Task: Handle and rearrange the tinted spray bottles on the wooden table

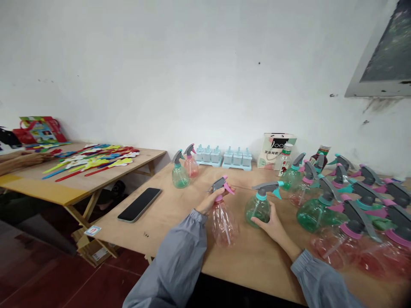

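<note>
My left hand (212, 201) is closed around the neck of a clear pink spray bottle (224, 226) with a grey and pink trigger head. Its fingers wrap behind the head near the pink trigger, and the bottle is upright. To the right, my right hand (271, 220) grips the body of a green spray bottle (257, 208) with a grey and turquoise head, thumb in front and fingers partly hidden behind. Farther back on the table stand another green spray bottle (180, 176) and a pink spray bottle (192, 166), side by side.
Many green and pink spray bottles (340, 239) crowd the table's right side. Along the wall stand light-blue popsicle molds (237, 160), a paper bag (268, 154) and a glass bottle (284, 160). A phone (139, 204) lies left. Another person's hands (25, 161) rest at a second table with colourful strips (96, 158).
</note>
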A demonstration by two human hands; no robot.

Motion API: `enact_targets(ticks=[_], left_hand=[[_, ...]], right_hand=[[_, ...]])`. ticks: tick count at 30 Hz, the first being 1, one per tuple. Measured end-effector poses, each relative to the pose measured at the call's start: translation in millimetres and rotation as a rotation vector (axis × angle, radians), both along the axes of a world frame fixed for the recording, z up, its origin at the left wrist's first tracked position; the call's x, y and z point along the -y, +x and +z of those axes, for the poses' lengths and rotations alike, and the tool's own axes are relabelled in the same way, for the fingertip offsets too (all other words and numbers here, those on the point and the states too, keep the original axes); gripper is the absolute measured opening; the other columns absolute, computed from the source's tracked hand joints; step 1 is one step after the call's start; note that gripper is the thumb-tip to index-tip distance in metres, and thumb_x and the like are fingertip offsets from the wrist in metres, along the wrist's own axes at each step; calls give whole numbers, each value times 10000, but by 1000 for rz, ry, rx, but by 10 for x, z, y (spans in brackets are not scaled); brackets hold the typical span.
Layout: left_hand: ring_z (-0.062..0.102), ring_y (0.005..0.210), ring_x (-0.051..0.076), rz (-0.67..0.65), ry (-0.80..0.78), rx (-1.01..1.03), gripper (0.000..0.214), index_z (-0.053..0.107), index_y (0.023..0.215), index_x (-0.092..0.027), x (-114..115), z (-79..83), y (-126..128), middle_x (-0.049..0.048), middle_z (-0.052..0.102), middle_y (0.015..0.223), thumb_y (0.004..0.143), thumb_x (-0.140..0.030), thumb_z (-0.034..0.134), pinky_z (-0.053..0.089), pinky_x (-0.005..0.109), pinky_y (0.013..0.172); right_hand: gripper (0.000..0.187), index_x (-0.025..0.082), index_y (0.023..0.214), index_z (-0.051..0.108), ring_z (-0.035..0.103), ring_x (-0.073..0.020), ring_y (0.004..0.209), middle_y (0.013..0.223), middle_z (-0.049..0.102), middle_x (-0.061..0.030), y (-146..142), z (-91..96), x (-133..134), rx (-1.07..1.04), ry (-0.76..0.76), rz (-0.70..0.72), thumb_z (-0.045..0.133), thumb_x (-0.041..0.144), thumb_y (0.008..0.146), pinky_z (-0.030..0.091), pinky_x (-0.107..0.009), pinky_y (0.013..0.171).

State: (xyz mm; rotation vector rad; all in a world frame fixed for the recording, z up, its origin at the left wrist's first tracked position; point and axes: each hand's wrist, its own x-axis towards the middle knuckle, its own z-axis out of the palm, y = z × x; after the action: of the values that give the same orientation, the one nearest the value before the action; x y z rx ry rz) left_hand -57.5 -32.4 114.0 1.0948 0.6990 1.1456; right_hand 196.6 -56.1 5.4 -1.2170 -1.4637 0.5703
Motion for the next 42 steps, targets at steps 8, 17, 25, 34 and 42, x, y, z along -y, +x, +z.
enact_targets(ticks=[8,17,25,34,42], left_hand=[[464,498,52,62,-29,-38,498,658,740,-159,81,43,71,16,683,702,530,-583,814,325,147,403],[570,595,118,39,96,28,442,660,769,-169,14,-19,31,46,693,729,571,-547,773,314,186,431],[527,568,105,54,194,76,367,619,661,-170,-13,-17,-7,27,619,638,586,-507,740,327,194,445],[633,719,183,100,321,17,361,669,658,-196,130,84,-58,35,636,630,622,-541,769,510,291,675],[663,1101,295,527,326,-365,449,760,988,-190,258,188,-1124,87,759,1034,626,-438,853,529,389,951]], right_hand=[[874,250,1281,366,597,-338,1213,1304,592,-150,-27,11,-1,7,-12,-6,785,634,616,460,-547,1058],[863,252,1266,369,609,-333,1201,1302,601,-150,-47,47,19,0,-32,-14,793,620,611,452,-557,1068],[886,255,1267,359,601,-335,1217,1317,591,-151,-57,48,19,-11,-38,-22,786,649,597,443,-557,1080],[854,260,1258,383,610,-338,1200,1281,617,-142,-62,43,18,-7,-5,-23,771,663,612,461,-558,1060],[913,245,1279,361,580,-349,1231,1315,580,-158,-55,59,28,-12,-57,-39,778,667,586,439,-558,1072]])
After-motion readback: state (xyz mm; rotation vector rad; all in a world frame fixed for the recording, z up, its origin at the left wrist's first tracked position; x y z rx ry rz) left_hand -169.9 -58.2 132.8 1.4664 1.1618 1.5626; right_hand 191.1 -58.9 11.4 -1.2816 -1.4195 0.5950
